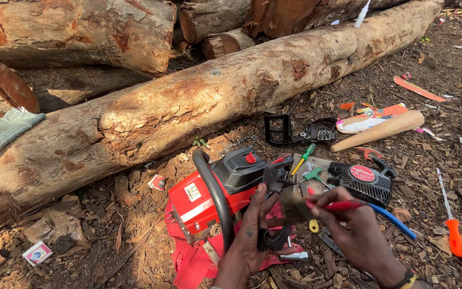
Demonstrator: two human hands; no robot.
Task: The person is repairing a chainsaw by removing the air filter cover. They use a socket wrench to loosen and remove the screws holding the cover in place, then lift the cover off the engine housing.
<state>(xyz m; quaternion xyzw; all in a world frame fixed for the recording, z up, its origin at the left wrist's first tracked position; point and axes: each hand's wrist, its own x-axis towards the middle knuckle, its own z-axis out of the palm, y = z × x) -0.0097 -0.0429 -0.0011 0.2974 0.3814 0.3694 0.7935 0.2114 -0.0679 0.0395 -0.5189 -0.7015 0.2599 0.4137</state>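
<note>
My left hand (pixel 252 235) holds a small black chainsaw part (pixel 275 214) in front of a red and black chainsaw body (pixel 215 192) that lies on a red cloth (pixel 188 262). My right hand (pixel 354 225) grips a red-handled brush with a blue tail (pixel 370 207) and its dark bristles touch the black part. The chainsaw's black loop handle (pixel 212 187) curves just left of my left hand.
A long log (pixel 198 101) lies across the ground behind the saw, with more logs stacked beyond. A black starter cover (pixel 362 182), green tools (pixel 308 160), a black guard (pixel 295 131), a wooden handle (pixel 378 131) and an orange-handled tool (pixel 453 230) lie on wood chips at right.
</note>
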